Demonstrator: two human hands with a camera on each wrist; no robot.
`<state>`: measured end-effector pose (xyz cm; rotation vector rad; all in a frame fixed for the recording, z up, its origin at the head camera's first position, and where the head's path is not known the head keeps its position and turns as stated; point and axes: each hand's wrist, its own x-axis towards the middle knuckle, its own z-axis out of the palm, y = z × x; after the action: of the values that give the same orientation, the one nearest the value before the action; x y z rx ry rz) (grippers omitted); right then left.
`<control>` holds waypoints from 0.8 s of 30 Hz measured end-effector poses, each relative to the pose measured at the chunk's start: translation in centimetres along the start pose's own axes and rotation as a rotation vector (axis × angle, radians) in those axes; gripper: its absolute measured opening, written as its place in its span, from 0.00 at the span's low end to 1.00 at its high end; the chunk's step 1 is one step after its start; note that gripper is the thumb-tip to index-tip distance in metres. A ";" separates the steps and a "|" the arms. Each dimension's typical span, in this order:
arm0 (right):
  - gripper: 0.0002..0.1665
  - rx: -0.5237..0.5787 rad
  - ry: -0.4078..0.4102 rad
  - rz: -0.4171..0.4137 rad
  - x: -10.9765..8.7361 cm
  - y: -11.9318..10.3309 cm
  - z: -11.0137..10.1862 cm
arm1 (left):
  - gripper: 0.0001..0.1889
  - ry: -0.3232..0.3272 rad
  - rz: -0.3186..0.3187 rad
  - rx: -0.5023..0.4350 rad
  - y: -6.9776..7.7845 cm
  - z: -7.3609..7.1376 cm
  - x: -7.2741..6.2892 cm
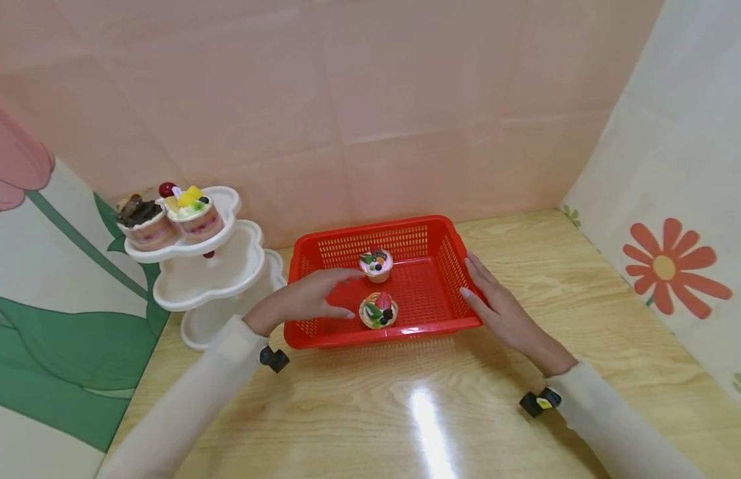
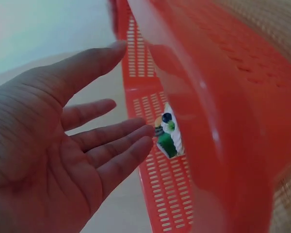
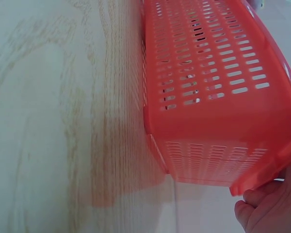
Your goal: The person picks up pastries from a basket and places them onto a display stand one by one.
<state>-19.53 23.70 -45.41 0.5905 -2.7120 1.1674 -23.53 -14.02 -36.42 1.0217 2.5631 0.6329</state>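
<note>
A red plastic basket (image 1: 406,329) with slotted walls sits on the table. Inside are two small fruit-topped pastries: a cupcake (image 1: 376,265) with pale cream and berries, and a tart (image 1: 378,311) with a strawberry and green fruit pieces. Over the basket's left side hovers my left hand (image 1: 313,294), fingers extended, thumb apart, the palm holding nothing. In the left wrist view its fingertips appear near a pastry (image 2: 169,136), but contact cannot be told. At the right end, my right hand (image 1: 505,313) holds the rim, thumb over it and fingers along the outside.
A white tiered stand (image 1: 209,283) with scalloped trays stands left of the basket. On its top tier are a chocolate-topped dessert cup (image 1: 146,223) and a fruit-topped one (image 1: 193,216). A pink wall covering (image 1: 406,120) rises behind the wooden table (image 1: 346,412).
</note>
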 end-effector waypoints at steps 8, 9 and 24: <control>0.41 0.004 -0.008 0.016 0.1 0.0 0.0 | 0.43 -0.008 0.004 0.045 -0.2 1.1 1.5; 0.41 0.003 -0.009 0.016 0.1 0.0 0.0 | 0.43 0.001 0.010 0.050 -0.2 1.4 1.7; 0.41 -0.002 -0.006 0.009 0.0 -0.1 -0.1 | 0.44 0.037 -0.021 0.095 -0.4 4.7 2.4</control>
<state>-19.49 23.66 -45.29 0.5824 -2.7233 1.1666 -23.36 -11.23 -40.93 1.0204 2.6551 0.5340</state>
